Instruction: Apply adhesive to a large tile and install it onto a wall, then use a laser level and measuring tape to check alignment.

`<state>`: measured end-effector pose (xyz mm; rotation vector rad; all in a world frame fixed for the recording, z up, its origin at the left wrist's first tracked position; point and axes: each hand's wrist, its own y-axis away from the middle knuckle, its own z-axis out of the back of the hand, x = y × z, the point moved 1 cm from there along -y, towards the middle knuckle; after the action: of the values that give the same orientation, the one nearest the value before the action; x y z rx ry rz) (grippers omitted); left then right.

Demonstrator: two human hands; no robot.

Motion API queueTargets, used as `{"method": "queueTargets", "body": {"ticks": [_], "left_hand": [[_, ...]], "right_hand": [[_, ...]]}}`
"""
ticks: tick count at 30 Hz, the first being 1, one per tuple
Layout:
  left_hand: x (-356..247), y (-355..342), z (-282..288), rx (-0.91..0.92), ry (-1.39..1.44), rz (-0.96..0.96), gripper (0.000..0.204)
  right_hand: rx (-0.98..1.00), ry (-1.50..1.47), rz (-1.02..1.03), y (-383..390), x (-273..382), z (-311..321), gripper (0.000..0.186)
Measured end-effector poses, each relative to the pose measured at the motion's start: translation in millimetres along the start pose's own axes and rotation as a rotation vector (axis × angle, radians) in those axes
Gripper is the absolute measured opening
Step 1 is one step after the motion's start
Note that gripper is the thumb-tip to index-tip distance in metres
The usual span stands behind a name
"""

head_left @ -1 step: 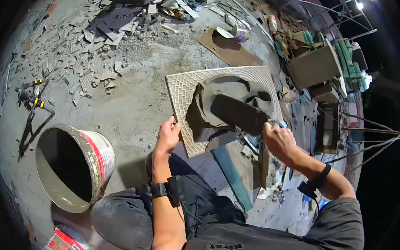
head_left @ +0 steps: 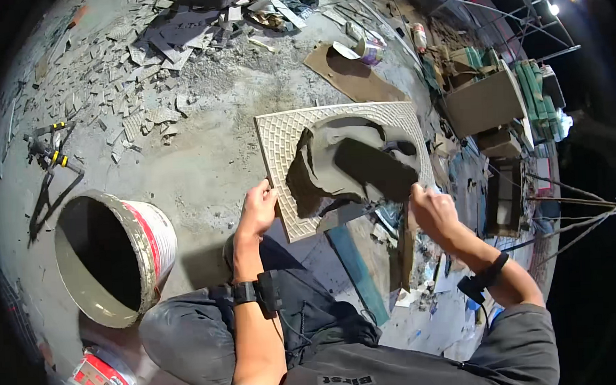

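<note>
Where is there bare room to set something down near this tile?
Left of the tile, mostly bare, dusty floor lies between it, the bucket and the rubble. It is crowded to the right, among scraps and boxes, and on the tile's face, under mortar and the trowel.

The view is taken from a head-mounted fisheye camera, the left unit of a side-by-side pair. It faces downward, over the wearer's dark grey cloth shirt at the lower edge. The pale, four-sided, grid-ridged tile lies slightly above and right of frame centre, at arm's length. Coverage extends left past the white cylindrical bucket with a red band and upper right to the tubular metal framework. Straight edges bend toward the periphery.
</note>
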<state>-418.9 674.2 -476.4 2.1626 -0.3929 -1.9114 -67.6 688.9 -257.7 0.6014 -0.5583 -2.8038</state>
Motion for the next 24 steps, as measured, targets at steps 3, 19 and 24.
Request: {"method": "queueTargets", "body": {"ticks": [3,19,24], "left_hand": [[7,1,1,-0.052,-0.088,-0.036,0.018],[12,8,-8,-0.058,0.264,0.008,0.025],[16,8,-7,-0.073,0.159,0.136,0.017]], "right_hand": [[-0.08,-0.436,-0.113,-4,-15,-16,0.029],[0.366,-0.911,0.191,-64,95,70,0.032],[0.242,-0.541,0.429,-43,46,49,0.032]]}}
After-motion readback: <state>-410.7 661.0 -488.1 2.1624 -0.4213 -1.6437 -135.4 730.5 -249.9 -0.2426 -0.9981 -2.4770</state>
